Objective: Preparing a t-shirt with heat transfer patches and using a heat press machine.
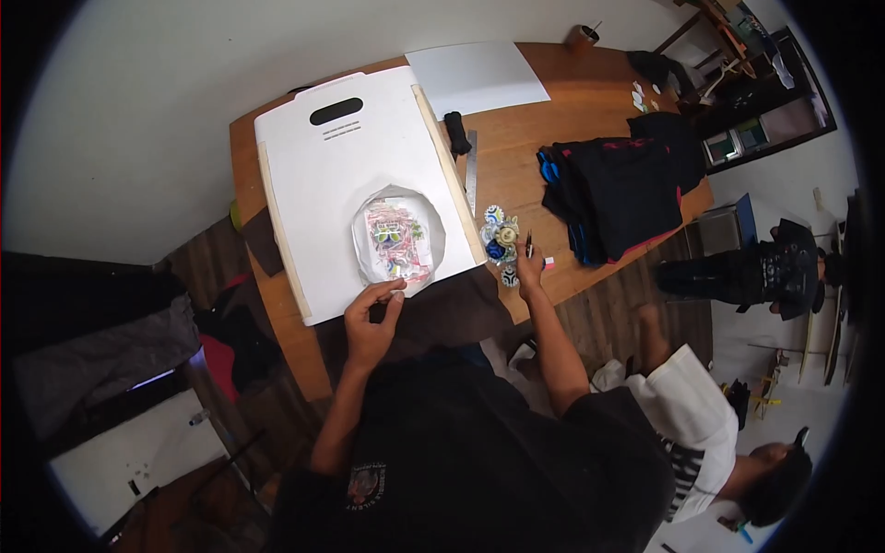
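My left hand (373, 321) hovers at the near rim of a round white container (438, 235), thumb and index finger curled towards each other. Whether something small is between those fingertips is too fine to tell. Printed scraps (394, 238) in red, white and green fill the container, which sits on a white board (325, 186) with an oval handle slot and pale wooden side strips. To the right, my right hand (530, 269) grips a slim black tool (529, 243), its exact kind unclear. Beside it lie gear-shaped stickers (496, 247) in blue, white and gold.
On the wooden table (574, 114) are a stack of black garments (615, 193), a metal ruler (471, 166), a black pouch (457, 133), a white sheet (477, 76) and a brown cup (582, 38). One person in white (691, 408) is close on my right; another in dark clothes (753, 273) is farther off.
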